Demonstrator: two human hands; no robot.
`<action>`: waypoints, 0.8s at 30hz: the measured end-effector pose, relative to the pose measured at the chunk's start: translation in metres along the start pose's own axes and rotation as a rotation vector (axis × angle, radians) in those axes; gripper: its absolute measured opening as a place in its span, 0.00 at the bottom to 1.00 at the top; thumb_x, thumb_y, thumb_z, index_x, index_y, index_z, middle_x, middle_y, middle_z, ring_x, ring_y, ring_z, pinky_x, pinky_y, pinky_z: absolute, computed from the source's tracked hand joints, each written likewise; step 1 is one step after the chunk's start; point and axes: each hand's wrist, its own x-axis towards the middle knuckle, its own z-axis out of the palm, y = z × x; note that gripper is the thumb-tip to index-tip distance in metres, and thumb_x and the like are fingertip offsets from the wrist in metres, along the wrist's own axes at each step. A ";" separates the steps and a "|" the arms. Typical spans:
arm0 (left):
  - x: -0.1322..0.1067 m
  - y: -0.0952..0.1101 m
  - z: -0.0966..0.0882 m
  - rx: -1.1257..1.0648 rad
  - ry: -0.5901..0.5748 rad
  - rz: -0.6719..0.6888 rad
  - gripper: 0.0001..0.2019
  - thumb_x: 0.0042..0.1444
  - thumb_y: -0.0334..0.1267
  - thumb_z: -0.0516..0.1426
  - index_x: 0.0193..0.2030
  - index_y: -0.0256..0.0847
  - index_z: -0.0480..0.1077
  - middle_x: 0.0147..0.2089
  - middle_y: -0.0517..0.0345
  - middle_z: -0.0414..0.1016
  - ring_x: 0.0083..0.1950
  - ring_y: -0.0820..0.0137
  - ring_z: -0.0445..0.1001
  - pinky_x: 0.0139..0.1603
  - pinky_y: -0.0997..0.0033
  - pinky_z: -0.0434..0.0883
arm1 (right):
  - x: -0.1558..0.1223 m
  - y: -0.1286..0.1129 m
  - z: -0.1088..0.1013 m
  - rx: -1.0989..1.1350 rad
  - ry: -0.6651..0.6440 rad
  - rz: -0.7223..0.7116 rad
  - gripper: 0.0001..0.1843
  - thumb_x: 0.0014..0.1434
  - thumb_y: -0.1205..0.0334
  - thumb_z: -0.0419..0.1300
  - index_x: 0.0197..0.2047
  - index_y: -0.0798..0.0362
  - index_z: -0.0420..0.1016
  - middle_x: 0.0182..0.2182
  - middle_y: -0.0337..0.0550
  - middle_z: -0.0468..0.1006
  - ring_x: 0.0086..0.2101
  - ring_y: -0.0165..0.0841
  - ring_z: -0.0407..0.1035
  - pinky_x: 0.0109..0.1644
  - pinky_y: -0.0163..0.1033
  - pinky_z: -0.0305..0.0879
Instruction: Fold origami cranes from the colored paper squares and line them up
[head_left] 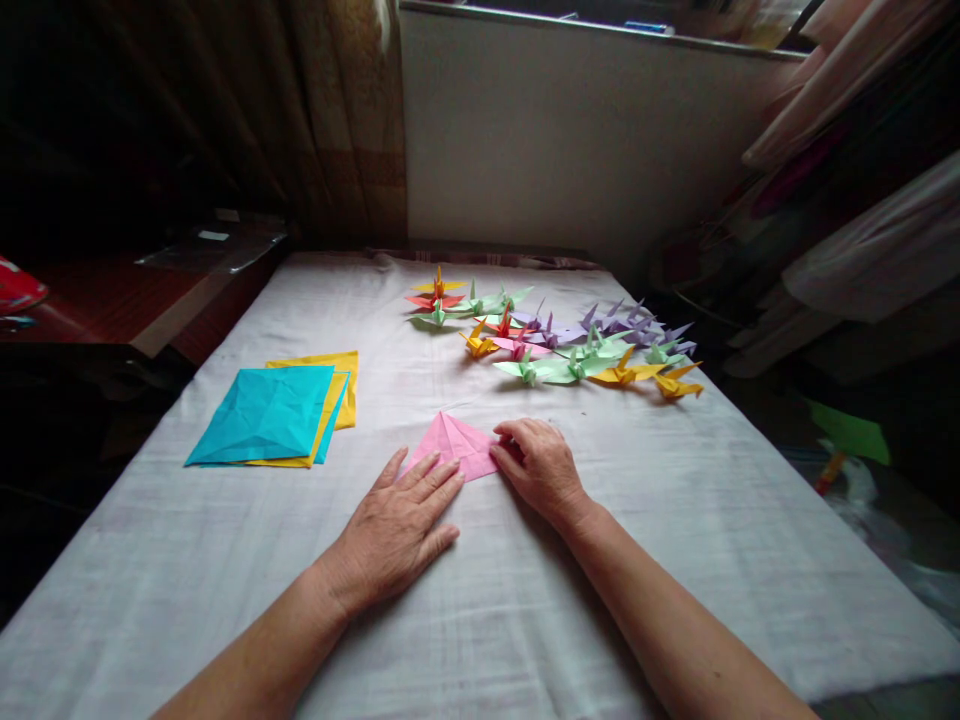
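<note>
A pink sheet of origami paper [455, 445], creased and folded to a pointed shape, lies flat on the cloth-covered table between my hands. My left hand [401, 520] rests palm down with fingers spread, its fingertips pressing the paper's lower left part. At the paper's right corner, my right hand [541, 465] has its fingers curled, with thumb and forefinger pinching that corner. Part of the paper's left side is hidden under my left fingers.
Creased blue sheets [262, 412] and yellow sheets [349, 395] are stacked at the left. Several folded paper cranes [577, 368] in green, yellow, red, pink and purple stand beyond my hands. A curtain [360, 120] and a pale wall [540, 140] border the table's far side.
</note>
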 end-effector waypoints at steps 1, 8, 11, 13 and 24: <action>0.000 0.000 0.000 0.005 -0.018 -0.002 0.26 0.67 0.52 0.48 0.67 0.44 0.62 0.67 0.52 0.65 0.68 0.59 0.63 0.73 0.51 0.41 | 0.000 -0.001 -0.001 -0.008 0.011 -0.026 0.07 0.61 0.61 0.58 0.40 0.52 0.76 0.34 0.45 0.80 0.37 0.38 0.71 0.43 0.42 0.62; -0.001 -0.002 0.001 -0.016 -0.079 -0.031 0.28 0.67 0.53 0.47 0.69 0.43 0.58 0.69 0.51 0.62 0.70 0.59 0.59 0.73 0.51 0.35 | -0.016 -0.021 -0.011 0.048 -0.225 -0.393 0.20 0.68 0.59 0.50 0.60 0.51 0.70 0.58 0.47 0.74 0.59 0.38 0.64 0.64 0.49 0.55; -0.001 -0.002 0.001 -0.036 -0.128 -0.043 0.29 0.67 0.54 0.47 0.71 0.44 0.55 0.71 0.51 0.58 0.71 0.59 0.57 0.73 0.49 0.33 | -0.028 -0.024 -0.014 0.003 -0.423 -0.378 0.29 0.68 0.54 0.50 0.69 0.54 0.58 0.66 0.50 0.62 0.64 0.39 0.57 0.69 0.52 0.48; -0.002 -0.004 0.000 -0.052 -0.163 -0.047 0.31 0.66 0.54 0.47 0.72 0.46 0.51 0.72 0.51 0.54 0.72 0.59 0.55 0.72 0.48 0.31 | -0.032 -0.023 -0.019 -0.037 -0.510 -0.338 0.32 0.68 0.52 0.51 0.71 0.53 0.52 0.69 0.51 0.54 0.67 0.40 0.52 0.71 0.55 0.43; -0.040 -0.018 -0.008 -0.020 -0.169 -0.072 0.30 0.66 0.55 0.46 0.71 0.48 0.53 0.71 0.52 0.57 0.72 0.58 0.55 0.72 0.46 0.32 | -0.049 0.012 -0.049 -0.199 -0.568 -0.142 0.32 0.67 0.53 0.51 0.71 0.53 0.53 0.69 0.51 0.51 0.68 0.44 0.47 0.70 0.62 0.42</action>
